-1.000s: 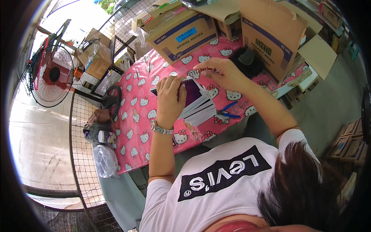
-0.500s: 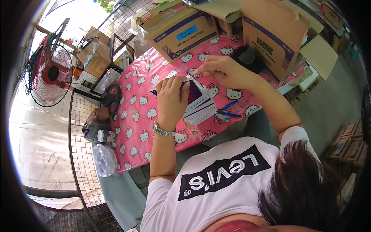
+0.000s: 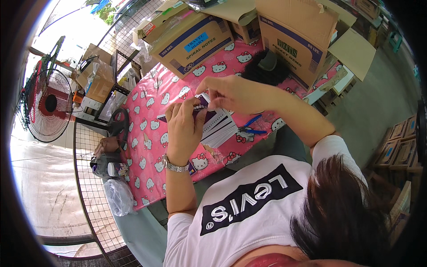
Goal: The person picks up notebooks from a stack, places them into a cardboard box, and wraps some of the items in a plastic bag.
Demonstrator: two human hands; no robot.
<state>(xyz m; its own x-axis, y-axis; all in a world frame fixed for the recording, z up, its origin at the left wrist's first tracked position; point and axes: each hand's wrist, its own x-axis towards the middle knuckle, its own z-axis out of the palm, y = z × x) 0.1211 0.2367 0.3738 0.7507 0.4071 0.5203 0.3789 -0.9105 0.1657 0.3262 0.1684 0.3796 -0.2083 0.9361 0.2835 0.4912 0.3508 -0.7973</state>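
My left hand point(image 3: 183, 124), with a metal watch at the wrist, grips a small notebook with a dark purple cover point(image 3: 202, 103); its thumb lies on the near side. My right hand point(image 3: 238, 95) bends its fingers round the notebook's upper corner, thumb low and index finger over the top. A fanned stack of white sheets with punched holes along the edge point(image 3: 221, 129) lies under and beside the notebook. Just right of the stack are pliers with blue handles point(image 3: 255, 131). Whatever small part may sit between my right fingertips is hidden.
A pink patterned cloth point(image 3: 147, 167) covers the table. At the back stand a cardboard box point(image 3: 191, 44) and a taller open carton point(image 3: 291, 42), with a black fuzzy item point(image 3: 267, 66) before it. Along the left are a clear plastic bag point(image 3: 119, 196), a jar point(image 3: 116, 169) and a fan point(image 3: 50, 104).
The whole view has shifted, so the table things sit further left. My right hand has come closer to the notebook, its fingers now round the corner instead of pinched above the edge.
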